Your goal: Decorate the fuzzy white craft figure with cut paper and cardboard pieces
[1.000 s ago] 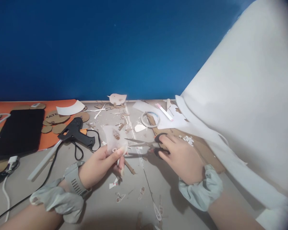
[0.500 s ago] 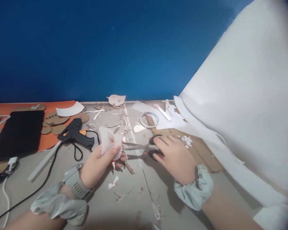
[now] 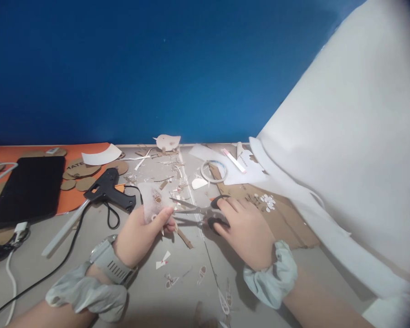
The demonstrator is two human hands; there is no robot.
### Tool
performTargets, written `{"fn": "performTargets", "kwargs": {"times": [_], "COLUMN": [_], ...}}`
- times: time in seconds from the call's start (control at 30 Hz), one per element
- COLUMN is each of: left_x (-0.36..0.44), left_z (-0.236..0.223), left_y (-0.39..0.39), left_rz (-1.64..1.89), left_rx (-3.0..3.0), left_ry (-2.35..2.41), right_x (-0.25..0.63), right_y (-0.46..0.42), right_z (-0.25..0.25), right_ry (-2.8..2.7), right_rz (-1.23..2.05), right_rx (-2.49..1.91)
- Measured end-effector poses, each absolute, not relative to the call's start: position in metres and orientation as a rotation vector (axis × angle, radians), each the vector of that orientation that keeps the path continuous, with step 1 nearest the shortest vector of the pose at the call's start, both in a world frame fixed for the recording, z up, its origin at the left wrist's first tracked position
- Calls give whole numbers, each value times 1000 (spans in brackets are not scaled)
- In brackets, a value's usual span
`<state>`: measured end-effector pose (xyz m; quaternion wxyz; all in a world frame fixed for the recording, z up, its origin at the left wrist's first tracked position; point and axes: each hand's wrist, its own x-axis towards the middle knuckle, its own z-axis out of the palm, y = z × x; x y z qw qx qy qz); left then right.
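The scissors (image 3: 195,211) have opened wider, an opening that appears suited to admitting the translucent sheet's edge. Right hand (image 3: 248,232): grip closed around the scissor handles. Left hand (image 3: 135,239): grip pinched on the translucent sheet (image 3: 149,200), above the counter (image 3: 146,296). Blade tips lie at the sheet's edge; contact cannot be confirmed.
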<state>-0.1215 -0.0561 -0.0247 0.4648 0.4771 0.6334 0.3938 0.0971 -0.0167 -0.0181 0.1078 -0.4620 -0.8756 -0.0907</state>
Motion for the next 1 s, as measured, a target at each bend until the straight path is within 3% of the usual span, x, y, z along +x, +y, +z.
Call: {"fn": "performTargets", "kwargs": {"times": [0.23,0.63,1.0], "left_x": [-122,-127,-126], "left_z": [-30,-28,-28], "left_y": [-58,-54,-55], "left_rz": [910,716,943], "left_rx": [1267,1360,1259], "left_ry": [1599,1402,1627], "right_x": [97,110,97], "right_y": [-16,-9,-19], "right_z": [-13,-2,-11], "right_ry": [-2538,-2645,-2541], "right_rz": [-91,-196,-234], "right_rx": [-1356,-1400,-1408]}}
